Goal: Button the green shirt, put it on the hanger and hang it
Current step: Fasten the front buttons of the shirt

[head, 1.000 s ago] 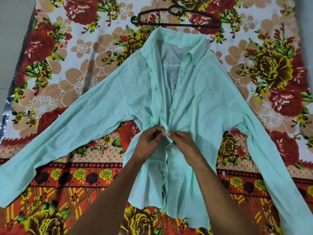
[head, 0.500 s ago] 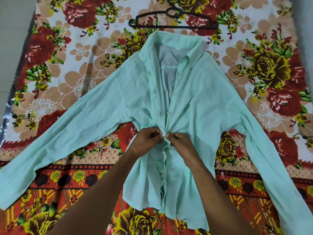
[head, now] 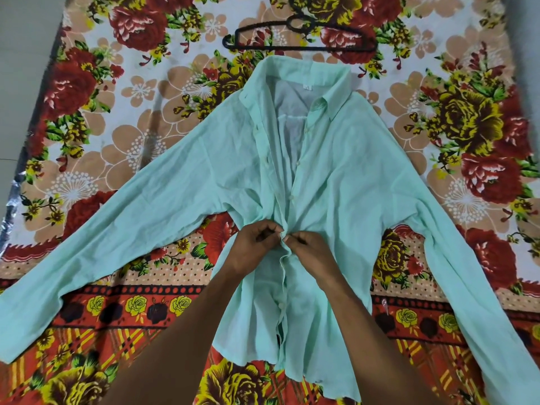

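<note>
At mid-placket, both hands' fingers still pinch the green shirt (head: 365,185), unmoved since before.

The shirt (head: 365,200) is a pale mint green, plain, with small white buttons (head: 298,163) down its front and a whitish inner lining at the neck. The hanger (head: 298,48), near the far edge of the bedsheet (head: 146,92), is black. The bedsheet has a white ground printed with big red roses, beige-tan blossoms outlined in white, dark yellow roses and green leaves. Toward its near edge runs a beige dotted band, then an orange-red border with small yellow and dark roses, then orange and yellow plaid. The floor (head: 23,54) past the sheet's left edge is grey.
</note>
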